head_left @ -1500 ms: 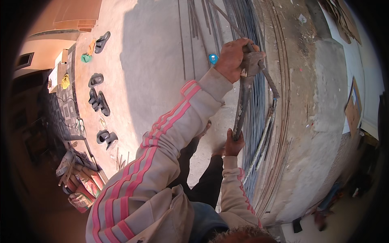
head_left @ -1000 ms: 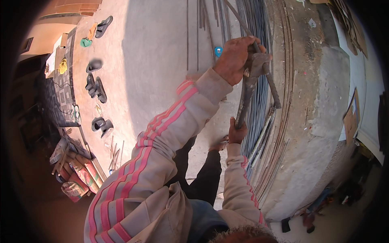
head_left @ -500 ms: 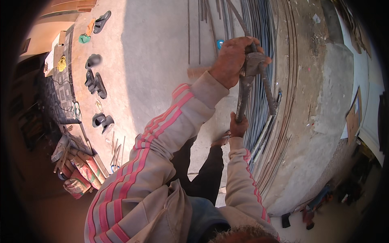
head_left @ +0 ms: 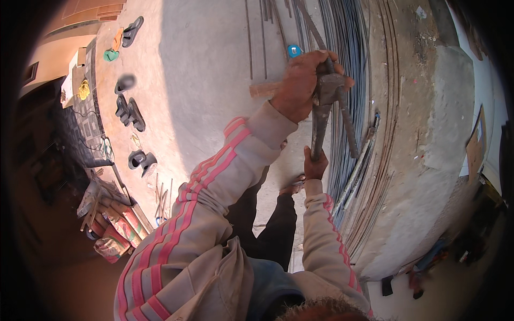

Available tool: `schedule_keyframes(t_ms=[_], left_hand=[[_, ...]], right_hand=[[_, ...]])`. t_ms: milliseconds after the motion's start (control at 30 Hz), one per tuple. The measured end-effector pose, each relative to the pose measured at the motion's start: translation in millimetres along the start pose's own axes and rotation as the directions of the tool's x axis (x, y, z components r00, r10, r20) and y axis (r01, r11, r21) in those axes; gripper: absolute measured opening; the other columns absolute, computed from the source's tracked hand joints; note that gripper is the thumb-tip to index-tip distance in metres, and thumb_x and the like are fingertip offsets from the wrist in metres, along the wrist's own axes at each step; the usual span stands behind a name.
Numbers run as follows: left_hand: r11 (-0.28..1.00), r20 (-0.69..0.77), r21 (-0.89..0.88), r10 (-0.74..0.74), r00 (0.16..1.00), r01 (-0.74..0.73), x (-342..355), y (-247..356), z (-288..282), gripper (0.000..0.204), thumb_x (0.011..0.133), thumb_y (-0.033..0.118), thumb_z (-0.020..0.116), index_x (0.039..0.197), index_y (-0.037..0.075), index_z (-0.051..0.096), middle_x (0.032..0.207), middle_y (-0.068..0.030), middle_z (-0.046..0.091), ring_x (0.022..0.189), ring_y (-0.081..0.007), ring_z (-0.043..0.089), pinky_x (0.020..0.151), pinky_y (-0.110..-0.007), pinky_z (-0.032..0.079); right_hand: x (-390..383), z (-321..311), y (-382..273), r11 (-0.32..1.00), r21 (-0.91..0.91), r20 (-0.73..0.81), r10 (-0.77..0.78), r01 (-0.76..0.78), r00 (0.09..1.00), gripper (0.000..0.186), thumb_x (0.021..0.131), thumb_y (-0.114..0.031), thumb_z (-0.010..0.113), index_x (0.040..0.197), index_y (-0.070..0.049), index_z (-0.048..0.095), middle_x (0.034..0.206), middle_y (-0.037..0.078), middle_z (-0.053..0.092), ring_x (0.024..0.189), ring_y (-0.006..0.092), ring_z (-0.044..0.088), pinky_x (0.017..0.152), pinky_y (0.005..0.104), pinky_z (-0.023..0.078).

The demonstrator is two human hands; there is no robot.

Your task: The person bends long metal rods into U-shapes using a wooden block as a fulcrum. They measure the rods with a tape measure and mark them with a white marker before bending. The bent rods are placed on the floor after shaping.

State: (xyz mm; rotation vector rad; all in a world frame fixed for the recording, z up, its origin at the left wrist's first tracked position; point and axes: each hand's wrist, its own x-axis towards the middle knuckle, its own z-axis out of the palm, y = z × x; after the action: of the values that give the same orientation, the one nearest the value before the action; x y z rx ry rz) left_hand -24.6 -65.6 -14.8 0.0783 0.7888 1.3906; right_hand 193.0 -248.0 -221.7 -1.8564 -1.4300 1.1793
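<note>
My left hand [head_left: 297,88] is closed round a ribbed steel rod [head_left: 312,27] just above the head of a dark metal bending wrench [head_left: 321,120]. Its fingers curl over the rod's far side. Below the wrench head, the rod's lower length [head_left: 348,131] slants down to the right, beside the handle. My right hand [head_left: 316,164] grips the bottom end of that handle, nearer my body. The wrench stands almost lengthwise between my two hands, above the floor and the edge of a rod bundle [head_left: 349,53].
Several rusty rods [head_left: 393,101] lie right of the bundle. A blue round item [head_left: 294,51] and a reddish-brown block [head_left: 264,89] are on the concrete near my left hand. Sandals [head_left: 136,114] lie at left, above stacked sacks [head_left: 115,235]. My foot [head_left: 292,187] is below.
The wrench head, the rod and my left hand have shifted slightly left in view. The rod's lower end sits a little lower and closer to the handle. Both hands keep their grip.
</note>
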Motion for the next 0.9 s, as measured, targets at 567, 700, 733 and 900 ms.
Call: schedule_keyframes(t_ms=[567, 700, 733, 900], left_hand=[[0.997, 0.011, 0.042, -0.072, 0.997, 0.072, 1, -26, -40, 0.030, 0.100, 0.028, 0.043, 0.110, 0.002, 0.054, 0.087, -0.0077, 0.063, 0.084, -0.0262, 0.065, 0.083, -0.040, 0.051], [0.972, -0.052, 0.213, -0.090, 0.995, 0.099, -5, -25, -42, 0.039, 0.097, 0.037, 0.050, 0.114, 0.002, 0.054, 0.085, -0.0112, 0.066, 0.083, -0.0240, 0.066, 0.078, -0.037, 0.052], [0.959, -0.070, 0.267, -0.080, 0.994, 0.096, -9, -26, -41, 0.042, 0.095, 0.038, 0.053, 0.114, 0.001, 0.055, 0.084, -0.0117, 0.066, 0.081, -0.0227, 0.066, 0.075, -0.036, 0.052], [0.749, -0.054, 0.662, 0.071, 0.996, -0.018, -21, -46, -32, 0.053, 0.087, 0.039, 0.065, 0.119, -0.002, 0.054, 0.079, -0.0091, 0.067, 0.072, -0.0167, 0.066, 0.061, -0.028, 0.051]], right_hand=[[2, 7, 27, 0.989, -0.141, -0.010, -0.052, 0.050, 0.999, 0.026, 0.077, -0.022, 0.076, 0.074, -0.005, 0.056, 0.065, 0.017, 0.061, 0.061, 0.0293, 0.064, 0.057, 0.0386, 0.047], [0, 18, 45, 0.971, -0.191, 0.109, 0.169, -0.146, 0.980, 0.027, 0.080, -0.025, 0.075, 0.093, -0.003, 0.065, 0.086, 0.018, 0.068, 0.078, 0.0310, 0.067, 0.070, 0.0408, 0.051], [0, 21, 51, 0.971, -0.204, 0.110, 0.149, -0.125, 0.983, 0.026, 0.080, -0.024, 0.074, 0.092, -0.003, 0.065, 0.084, 0.017, 0.068, 0.077, 0.0303, 0.067, 0.069, 0.0405, 0.051], [0, 33, 74, 0.979, -0.124, 0.124, 0.179, -0.164, 0.976, 0.017, 0.079, -0.016, 0.071, 0.087, -0.003, 0.066, 0.069, 0.014, 0.066, 0.066, 0.0286, 0.068, 0.064, 0.0391, 0.052]])
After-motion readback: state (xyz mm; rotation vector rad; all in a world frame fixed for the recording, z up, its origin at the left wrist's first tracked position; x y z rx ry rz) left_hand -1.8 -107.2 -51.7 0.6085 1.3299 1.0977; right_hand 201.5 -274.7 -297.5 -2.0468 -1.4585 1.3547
